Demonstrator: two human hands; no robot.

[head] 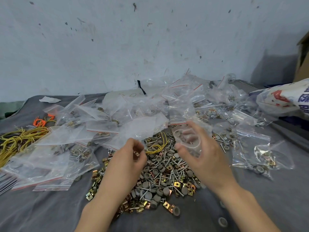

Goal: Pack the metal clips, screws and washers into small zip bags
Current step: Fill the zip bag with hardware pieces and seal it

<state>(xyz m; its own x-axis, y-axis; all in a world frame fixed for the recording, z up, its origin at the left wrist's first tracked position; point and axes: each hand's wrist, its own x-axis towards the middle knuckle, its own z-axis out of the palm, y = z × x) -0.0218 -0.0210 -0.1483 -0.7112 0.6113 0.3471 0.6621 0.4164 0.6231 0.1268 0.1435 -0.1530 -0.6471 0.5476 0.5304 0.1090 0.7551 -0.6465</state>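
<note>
Up over the heap now: clear zip bag (187, 139), crumpled and half collapsed, gripped in the right hand (205, 154), fingers curled round its far side, thumb on the near edge. Contents, if any, lost in the blur. Left hand (132, 156) just beside it, above the heap's left edge, fingertips bunched against the thumb as if pinching a piece or two; cannot tell what, or whether anything at all. Directly below both: the loose heap (163, 173) of screws, grey washers and brass clips, all jumbled together on the grey cloth (250, 198).

Risks from here. Missing the bag mouth: floppy film, barely held open, so easily a screw dropped back into the heap or off across the cloth. Sharp screw points snagging or piercing thin plastic if pushed in hard. Wrong count per bag, too, with three kinds mixed and picked by feel. Yellow cord (157, 148) lying across the heap's far side, liable to come up with a grab.

Counts. One bag in hand, two hands at work. Loose pieces: far too many to count. Filled bags (50, 158) to the left, more to the right, and empty bags (150, 106) piled behind: dozens, overlapping, not countable. Stray washers (222, 221) on the cloth by the right forearm: two clear, perhaps a third. One printed sack (284, 97) and one cardboard box (302, 61) at far right.
</note>
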